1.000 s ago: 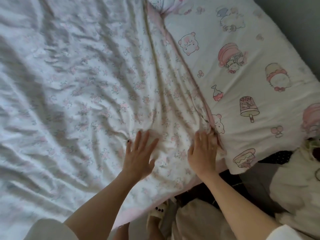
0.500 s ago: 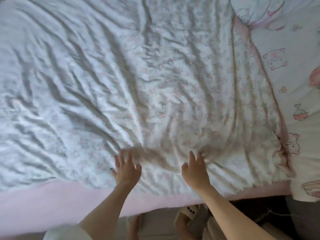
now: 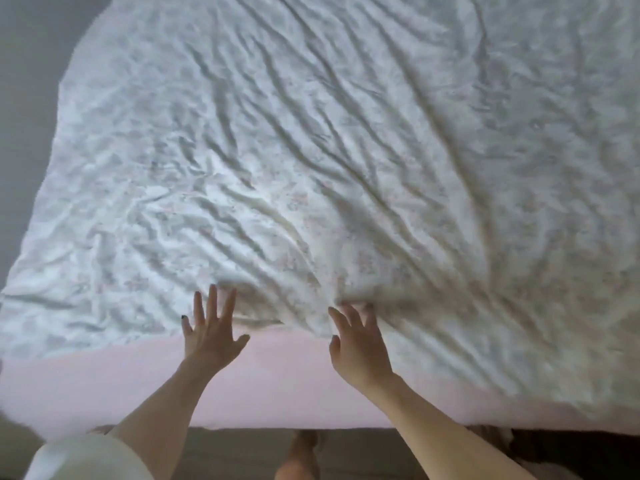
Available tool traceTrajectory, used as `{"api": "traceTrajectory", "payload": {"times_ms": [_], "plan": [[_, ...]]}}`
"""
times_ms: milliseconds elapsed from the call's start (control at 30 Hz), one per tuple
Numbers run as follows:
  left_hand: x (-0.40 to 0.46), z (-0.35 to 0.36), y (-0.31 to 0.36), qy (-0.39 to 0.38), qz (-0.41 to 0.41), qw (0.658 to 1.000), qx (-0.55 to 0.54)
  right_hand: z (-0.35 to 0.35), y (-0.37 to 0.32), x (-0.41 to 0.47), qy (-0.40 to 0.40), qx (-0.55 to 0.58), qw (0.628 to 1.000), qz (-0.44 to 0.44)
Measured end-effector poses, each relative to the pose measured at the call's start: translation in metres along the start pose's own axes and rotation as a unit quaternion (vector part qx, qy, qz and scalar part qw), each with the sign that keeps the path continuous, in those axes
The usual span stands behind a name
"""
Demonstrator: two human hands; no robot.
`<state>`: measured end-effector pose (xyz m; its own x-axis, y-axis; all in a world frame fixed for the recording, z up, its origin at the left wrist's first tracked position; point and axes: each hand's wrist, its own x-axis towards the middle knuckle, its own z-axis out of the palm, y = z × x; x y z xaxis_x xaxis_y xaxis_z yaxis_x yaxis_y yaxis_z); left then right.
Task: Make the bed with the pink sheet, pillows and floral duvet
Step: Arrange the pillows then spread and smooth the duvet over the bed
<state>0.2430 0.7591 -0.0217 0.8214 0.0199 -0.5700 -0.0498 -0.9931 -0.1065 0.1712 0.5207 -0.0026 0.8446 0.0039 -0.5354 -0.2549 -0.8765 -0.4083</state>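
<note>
Both hands [image 3: 211, 336] slid left w/ crumpled floral duvet [image 3: 311, 150], pink sheet [image 3: 104, 386] exposed.

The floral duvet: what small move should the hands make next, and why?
Probably slide both flat hands forward and apart. The left hand and right hand press the floral duvet at its near edge, creases fan out from them, and the pink sheet shows below.

I see both hands slid off the cartoon pillow's side, my left hand [image 3: 211, 336] now flat on pink sheet [image 3: 104, 386], right hand [image 3: 360, 348] bunching the floral duvet [image 3: 311, 150] edge ahead of its fingertips.
</note>
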Motion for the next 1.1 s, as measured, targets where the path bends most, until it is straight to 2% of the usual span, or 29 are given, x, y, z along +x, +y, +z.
{"api": "traceTrajectory", "payload": {"times_ms": [133,300,500,567,633,700,767,900,1000,1100], "plan": [[0.043,0.003,-0.083,0.009,0.043,0.997,0.059,0.049,-0.035,0.034,0.023,-0.164,0.984,0.063],[0.082,0.007,-0.096,0.066,0.081,0.987,0.122,0.058,-0.022,0.048,0.027,-0.27,0.956,0.111],[0.089,-0.015,-0.117,0.137,0.146,0.98,-0.012,0.036,-0.028,0.05,0.013,-0.364,0.923,0.123],[0.074,-0.015,-0.13,0.166,0.18,0.969,-0.027,0.043,-0.042,0.05,0.034,-0.323,0.94,0.101],[0.053,-0.015,-0.146,0.191,0.211,0.958,-0.035,0.056,-0.067,0.05,0.051,-0.288,0.956,0.021],[0.033,-0.021,-0.16,0.218,0.225,0.949,-0.028,0.069,-0.099,0.052,0.08,-0.283,0.954,-0.064],[0.019,-0.031,-0.169,0.235,0.233,0.944,0.0,0.076,-0.132,0.058,0.095,-0.264,0.955,-0.098],[0.012,-0.018,-0.173,0.204,0.21,0.955,0.04,0.08,-0.163,0.076,0.068,-0.251,0.962,-0.089],[0.017,0.008,-0.168,0.172,0.182,0.967,0.038,0.09,-0.15,0.075,0.074,-0.247,0.956,-0.142],[0.012,0.018,-0.156,0.085,0.169,0.982,0.032,0.095,-0.142,0.059,0.036,-0.265,0.956,-0.125]]}}
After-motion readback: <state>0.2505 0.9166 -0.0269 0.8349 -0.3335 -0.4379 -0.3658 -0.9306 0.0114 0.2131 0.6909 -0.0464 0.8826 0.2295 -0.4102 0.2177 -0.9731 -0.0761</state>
